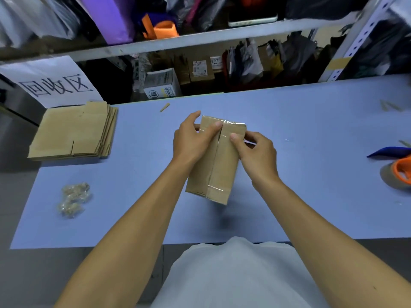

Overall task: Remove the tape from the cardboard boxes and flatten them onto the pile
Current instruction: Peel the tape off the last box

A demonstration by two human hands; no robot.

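I hold a small brown cardboard box (219,165) above the middle of the blue table (311,134), tilted with its flap seam facing up. Clear tape (233,122) shines along its far edge and crosses the seam near both ends. My left hand (193,138) grips the box's left side, thumb on the seam. My right hand (255,152) holds the right side, thumb pressed on the right flap. A pile of flattened boxes (73,132) lies at the table's far left corner.
A wad of peeled clear tape (73,200) lies on the left of the table. A tape roll with an orange core (398,174) and a blue object (389,151) sit at the right edge. A paper sign (53,83) hangs behind the pile. Cluttered shelves (200,43) stand behind the table.
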